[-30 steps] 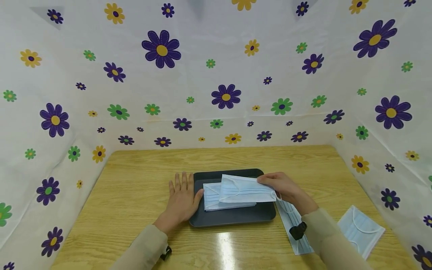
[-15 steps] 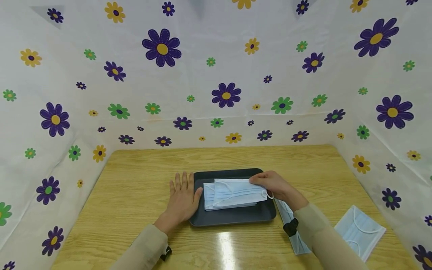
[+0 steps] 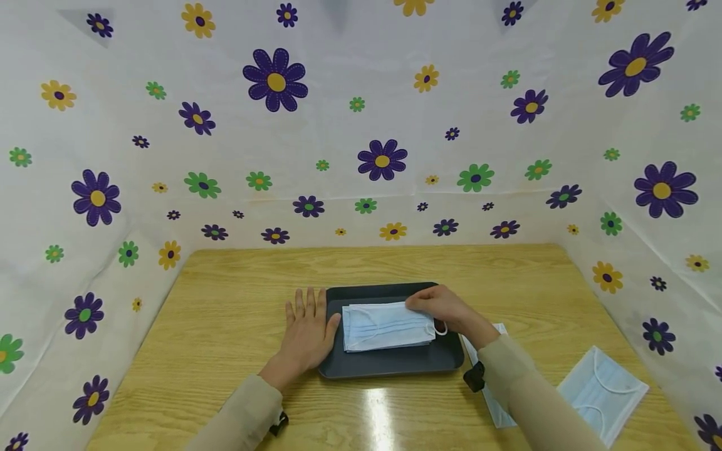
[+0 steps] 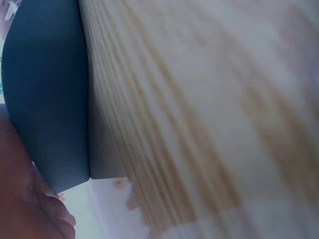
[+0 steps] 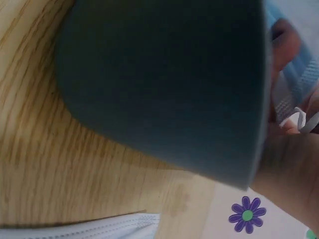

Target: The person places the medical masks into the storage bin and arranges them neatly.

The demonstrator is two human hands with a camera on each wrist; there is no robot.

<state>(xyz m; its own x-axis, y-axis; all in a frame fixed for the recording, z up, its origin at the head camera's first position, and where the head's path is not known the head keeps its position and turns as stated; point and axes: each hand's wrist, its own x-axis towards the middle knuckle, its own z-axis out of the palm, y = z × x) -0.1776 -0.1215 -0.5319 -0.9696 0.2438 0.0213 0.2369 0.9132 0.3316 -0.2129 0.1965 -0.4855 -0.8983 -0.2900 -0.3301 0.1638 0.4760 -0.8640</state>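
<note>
In the head view a dark grey tray (image 3: 389, 364) stands on the wooden table, with light blue face masks stacked inside it. My right hand (image 3: 442, 307) pinches the right end of the top face mask (image 3: 383, 326), which lies over the stack and nearly lines up with it. A white ear loop sticks out below those fingers. At the tray's left rim my left hand (image 3: 307, 332) rests with fingers spread straight and thumb along the edge. The left wrist view shows the tray wall (image 4: 47, 94) beside that hand; in the right wrist view the tray wall (image 5: 169, 89) partly hides the right hand.
To the right of the tray lies a face mask (image 3: 496, 401), partly under my right forearm. Another face mask (image 3: 603, 394) lies farther right, near the table's right edge. A white flower-print cloth (image 3: 383, 94) surrounds the table (image 3: 237, 288) at the back and sides.
My right hand has moved left and slightly down with the face mask, bringing it from a skewed, overhanging position onto the stack in the tray. The left hand has stayed in place.
</note>
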